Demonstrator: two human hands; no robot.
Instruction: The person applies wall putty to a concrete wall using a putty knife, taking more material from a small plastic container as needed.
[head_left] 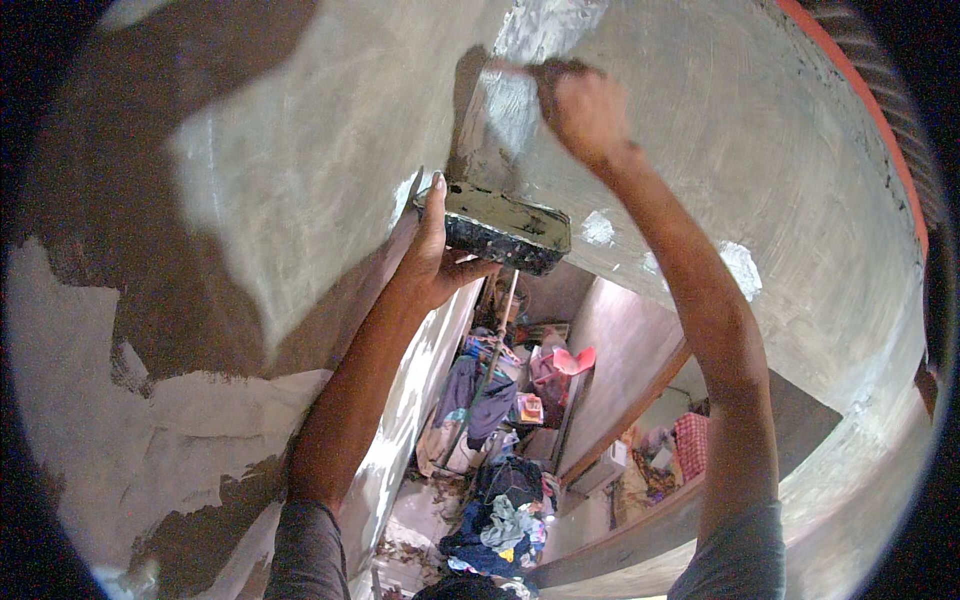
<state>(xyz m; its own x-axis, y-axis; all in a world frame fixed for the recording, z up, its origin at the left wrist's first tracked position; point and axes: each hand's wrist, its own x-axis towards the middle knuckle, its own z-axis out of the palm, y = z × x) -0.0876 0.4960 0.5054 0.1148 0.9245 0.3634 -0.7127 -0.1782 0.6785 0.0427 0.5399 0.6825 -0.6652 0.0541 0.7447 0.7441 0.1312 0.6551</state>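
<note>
My left hand (435,258) grips a black rectangular mud pan (505,243) from its left end and underside. Greenish-grey paste (510,212) lies inside the pan and smears its rim. Above and to the right, my right hand (592,112) is closed round what looks like a putty knife (555,72), smeared by motion. The tool reaches left to a whitish patch (512,105) along the corner where two plastered walls meet. Whether its blade touches the wall, I cannot tell.
Brown and pale patches cover the left wall (90,330). White spots (598,228) dot the right wall above an opening. Through it, far below, are a clothes pile (505,520), hanging garments (475,390), a red object (573,361) and a cluttered ledge. Corrugated roofing (870,60) edges the upper right.
</note>
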